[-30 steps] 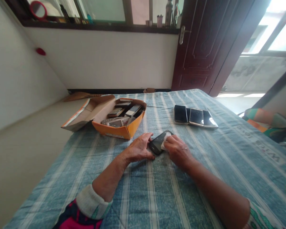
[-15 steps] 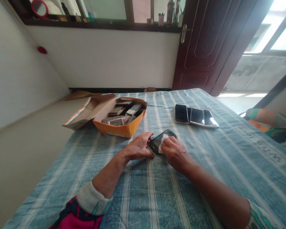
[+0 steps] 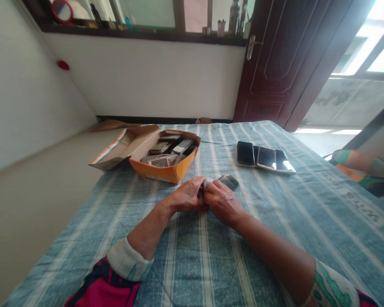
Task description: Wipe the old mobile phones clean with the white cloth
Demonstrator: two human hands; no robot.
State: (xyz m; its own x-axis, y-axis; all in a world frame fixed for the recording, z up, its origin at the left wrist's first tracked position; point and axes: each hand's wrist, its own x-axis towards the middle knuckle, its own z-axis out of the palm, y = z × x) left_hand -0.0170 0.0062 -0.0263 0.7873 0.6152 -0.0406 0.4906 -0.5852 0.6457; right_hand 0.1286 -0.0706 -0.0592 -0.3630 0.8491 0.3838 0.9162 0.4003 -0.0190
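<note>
A dark smartphone [image 3: 229, 182] lies tilted to the view on the striped cloth, and its near left part is hidden behind my hands. My left hand [image 3: 188, 195] has thumb and fingers closed around the phone's left end. In my right hand [image 3: 223, 204], bunched fingers press a white wipe [image 3: 205, 185] onto that same end, close against my left fingers. Only a small bit of the wipe shows. Just beyond my left hand stands an open orange cardboard box [image 3: 160, 175] with several old phones [image 3: 160, 148] inside.
To the right, several dark-screened phones [image 3: 266, 157] lie side by side, partly overlapping. The box's lid [image 3: 118, 149] is folded out to the left. A blue striped cloth [image 3: 265, 251] covers the surface. Beyond are a white wall and a dark red door [image 3: 275, 64].
My right hand has slid the wipe leftward along the phone, from its middle to the end beside my left hand. More of the phone's far right part shows. My left hand keeps its place.
</note>
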